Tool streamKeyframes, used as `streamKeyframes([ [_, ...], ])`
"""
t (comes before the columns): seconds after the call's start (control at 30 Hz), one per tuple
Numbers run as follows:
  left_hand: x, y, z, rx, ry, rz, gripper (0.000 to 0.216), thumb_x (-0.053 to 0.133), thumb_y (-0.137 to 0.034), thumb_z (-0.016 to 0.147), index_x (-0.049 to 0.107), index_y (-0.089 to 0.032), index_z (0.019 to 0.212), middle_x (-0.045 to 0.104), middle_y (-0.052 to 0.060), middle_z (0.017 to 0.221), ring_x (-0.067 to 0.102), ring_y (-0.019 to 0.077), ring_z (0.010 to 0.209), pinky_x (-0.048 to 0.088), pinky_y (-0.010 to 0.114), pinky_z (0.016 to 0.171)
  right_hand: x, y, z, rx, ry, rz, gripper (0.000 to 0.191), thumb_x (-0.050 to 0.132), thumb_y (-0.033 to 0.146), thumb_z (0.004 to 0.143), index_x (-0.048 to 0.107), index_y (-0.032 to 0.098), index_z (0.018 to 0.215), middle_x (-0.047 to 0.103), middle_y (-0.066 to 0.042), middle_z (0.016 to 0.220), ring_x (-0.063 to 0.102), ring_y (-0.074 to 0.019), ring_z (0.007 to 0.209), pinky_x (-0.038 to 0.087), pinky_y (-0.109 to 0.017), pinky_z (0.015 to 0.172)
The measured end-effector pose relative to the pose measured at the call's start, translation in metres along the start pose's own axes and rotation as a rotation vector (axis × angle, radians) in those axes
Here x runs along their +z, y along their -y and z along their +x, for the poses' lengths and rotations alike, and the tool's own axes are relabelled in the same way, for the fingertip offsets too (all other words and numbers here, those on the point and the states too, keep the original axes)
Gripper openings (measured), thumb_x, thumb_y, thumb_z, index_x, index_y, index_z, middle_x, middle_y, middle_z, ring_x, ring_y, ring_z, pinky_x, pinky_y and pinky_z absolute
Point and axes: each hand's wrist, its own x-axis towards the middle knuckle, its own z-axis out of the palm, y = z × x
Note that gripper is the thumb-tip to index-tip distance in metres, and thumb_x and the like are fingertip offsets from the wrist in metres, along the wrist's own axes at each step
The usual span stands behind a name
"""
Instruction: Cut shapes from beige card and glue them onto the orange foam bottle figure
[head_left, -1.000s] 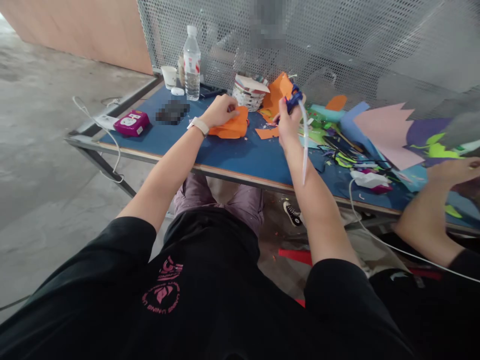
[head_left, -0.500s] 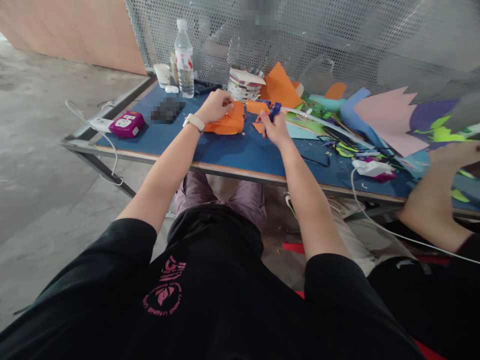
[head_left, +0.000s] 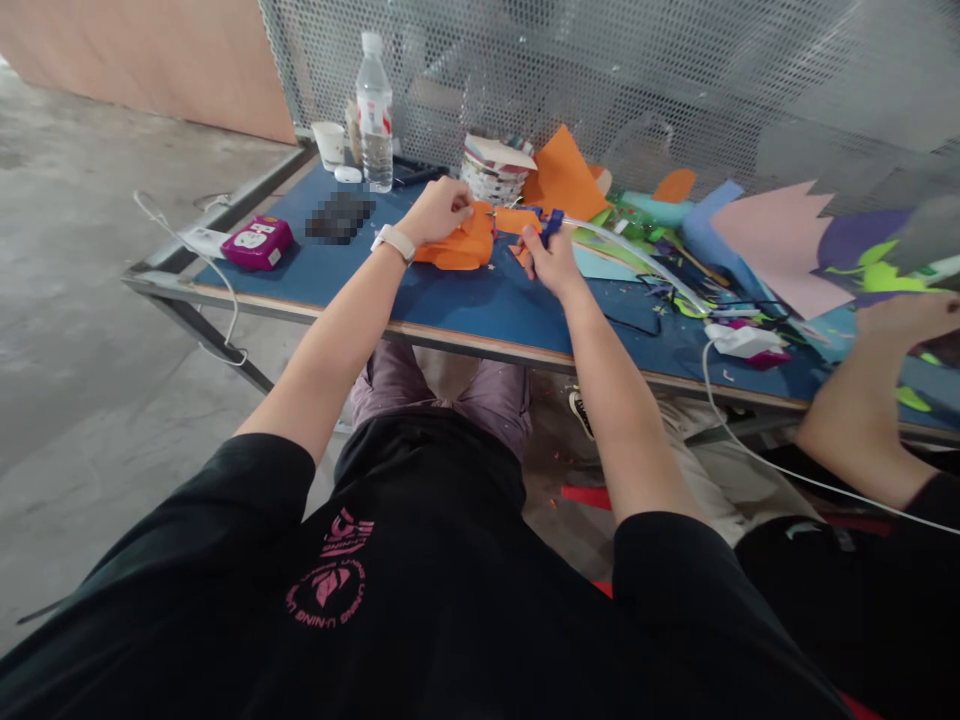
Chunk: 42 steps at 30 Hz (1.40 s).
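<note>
In the head view, my left hand [head_left: 442, 208], with a white band on its wrist, has its fingers closed on the upper part of an orange paper piece [head_left: 459, 248] lying on the blue table. My right hand [head_left: 553, 262] is wrapped round an orange and blue glue gun [head_left: 519, 220]. Its tip points left, close to the paper's right edge; whether the two touch I cannot tell. A long clear glue stick [head_left: 637, 248] runs out of its back towards the right. My right palm and fingers hide part of the handle.
A water bottle [head_left: 375, 120], a paper cup [head_left: 328, 146], a blurred dark object [head_left: 339, 216] and a purple box [head_left: 256, 243] stand left. A paper stack [head_left: 496, 172] and orange sheet [head_left: 566, 175] lie behind. Coloured scraps and a white plug [head_left: 742, 340] are right, near another person's arm [head_left: 862, 390].
The view has shifted slightly. Both hands keep their hold, and the glue gun's tip stays beside the orange paper.
</note>
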Motion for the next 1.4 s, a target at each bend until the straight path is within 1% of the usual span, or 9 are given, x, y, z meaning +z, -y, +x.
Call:
streamKeyframes([
  [0.13,-0.004,-0.004,-0.002,0.000,0.119,0.095,0.075,0.044,-0.090,0.130,0.083,-0.027,0.121,0.092,0.006,0.107,0.070,0.0239,0.131,0.057,0.045,0.127,0.002,-0.011,0.005,-0.017,-0.038,0.010,0.082,0.088,0.112,0.101,0.087,0.032,0.119,0.064,0.000,0.067,0.063,-0.0224,0.051,0.065,-0.039,0.052],
  [0.3,0.000,-0.005,-0.003,-0.014,0.007,0.037,0.056,0.068,-0.077,0.128,0.085,-0.025,0.114,0.094,0.013,0.128,0.082,0.0299,0.121,0.066,0.051,0.119,0.003,-0.014,0.007,-0.021,-0.041,-0.001,0.084,0.086,0.116,0.098,0.088,0.034,0.115,0.065,0.001,0.068,0.065,-0.0214,0.051,0.069,-0.039,0.054],
  [0.53,-0.001,0.005,0.001,0.033,0.049,-0.040,0.079,0.063,-0.103,0.121,0.083,-0.026,0.115,0.095,0.009,0.115,0.078,0.0252,0.121,0.065,0.047,0.121,0.002,-0.019,0.010,-0.044,-0.024,0.004,0.097,0.080,0.125,0.092,0.090,0.035,0.126,0.054,0.003,0.057,0.068,-0.0269,0.053,0.068,-0.044,0.052],
  [0.63,0.002,0.007,0.003,0.017,0.025,-0.039,0.065,0.077,-0.090,0.122,0.084,-0.027,0.110,0.095,0.009,0.116,0.079,0.0266,0.120,0.066,0.047,0.120,0.001,-0.026,0.013,-0.071,0.005,0.031,0.101,0.079,0.127,0.090,0.088,0.034,0.130,0.051,0.003,0.056,0.070,-0.0293,0.054,0.071,-0.048,0.057],
  [0.73,0.005,0.007,0.004,0.008,-0.030,-0.027,0.035,0.085,-0.055,0.125,0.085,-0.025,0.105,0.095,0.012,0.123,0.083,0.0301,0.116,0.069,0.051,0.122,0.002,-0.025,0.013,-0.079,0.035,0.045,0.104,0.078,0.127,0.091,0.088,0.033,0.134,0.051,0.003,0.055,0.073,-0.0310,0.055,0.077,-0.052,0.065],
  [0.9,0.005,0.001,0.002,0.028,-0.038,-0.033,0.014,0.079,-0.015,0.115,0.085,-0.022,0.104,0.093,0.016,0.121,0.089,0.0373,0.123,0.070,0.057,0.127,0.004,-0.019,0.010,-0.046,-0.017,-0.028,0.104,0.074,0.129,0.092,0.088,0.032,0.128,0.053,0.002,0.054,0.076,-0.0331,0.060,0.080,-0.055,0.070],
  [1.1,0.002,-0.005,0.000,0.012,-0.026,-0.052,0.030,0.098,-0.053,0.117,0.090,-0.025,0.110,0.090,0.015,0.111,0.086,0.0472,0.132,0.069,0.063,0.125,0.006,-0.008,0.005,-0.011,0.039,0.005,0.100,0.080,0.126,0.090,0.084,0.033,0.127,0.055,0.000,0.059,0.076,-0.0343,0.063,0.070,-0.048,0.058],
  [1.17,0.002,-0.005,0.000,0.007,-0.013,-0.033,0.040,0.096,-0.062,0.122,0.092,-0.022,0.114,0.091,0.014,0.115,0.084,0.0414,0.130,0.068,0.061,0.127,0.007,-0.002,0.003,0.004,0.049,0.007,0.098,0.084,0.123,0.090,0.083,0.033,0.127,0.057,-0.001,0.062,0.077,-0.0347,0.065,0.070,-0.048,0.058],
  [1.4,0.002,-0.005,-0.001,0.011,-0.003,-0.014,0.020,0.081,-0.028,0.125,0.089,-0.020,0.109,0.093,0.016,0.126,0.085,0.0345,0.124,0.068,0.058,0.129,0.009,-0.007,0.006,-0.034,-0.016,0.011,0.095,0.084,0.123,0.091,0.080,0.032,0.118,0.053,-0.001,0.065,0.079,-0.0336,0.067,0.068,-0.045,0.055],
])
